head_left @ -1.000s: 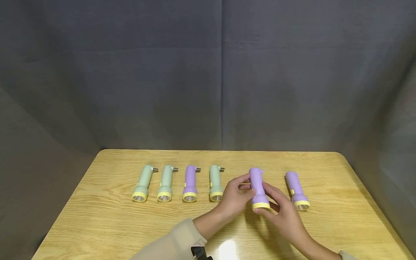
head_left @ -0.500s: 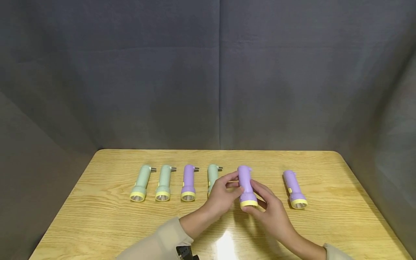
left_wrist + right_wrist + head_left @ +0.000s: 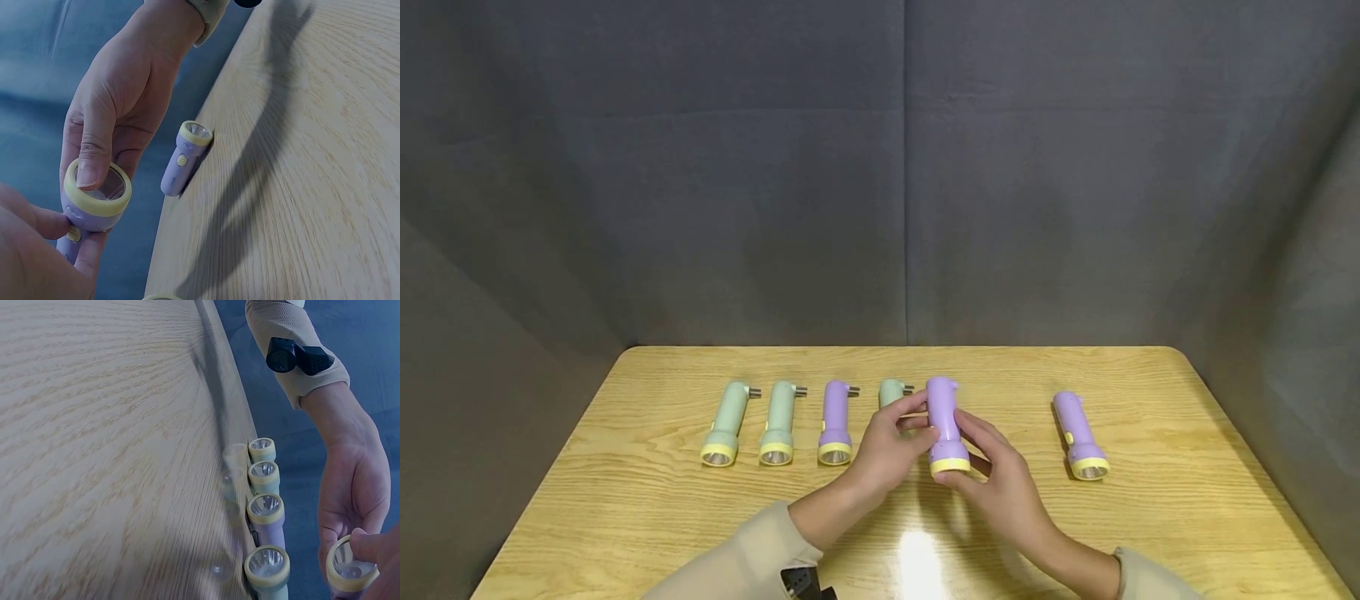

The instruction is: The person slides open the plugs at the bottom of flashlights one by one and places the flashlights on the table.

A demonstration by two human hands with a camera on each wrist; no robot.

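Observation:
Both hands hold a purple flashlight (image 3: 943, 412) with a yellow rim, raised above the table with its lens end toward me. My left hand (image 3: 886, 450) grips its body from the left, thumb near the yellow switch in the left wrist view. My right hand (image 3: 1006, 487) holds it from the right; its thumb lies over the lens rim (image 3: 97, 205). Behind the left hand, a green flashlight (image 3: 891, 391) is mostly hidden in the head view. The right wrist view shows its lens (image 3: 267, 562) beside the held one.
To the left lie two green flashlights (image 3: 726, 423) and a purple flashlight (image 3: 835, 421), metal plug prongs folded out. Another purple flashlight (image 3: 1079, 437) lies at the right, slightly tilted. The wooden table (image 3: 647, 517) ends at a dark curtain (image 3: 775, 208).
Both hands have carried the purple flashlight leftward, from near the right-hand purple flashlight toward the row of others. The left hand now covers most of the rightmost green flashlight.

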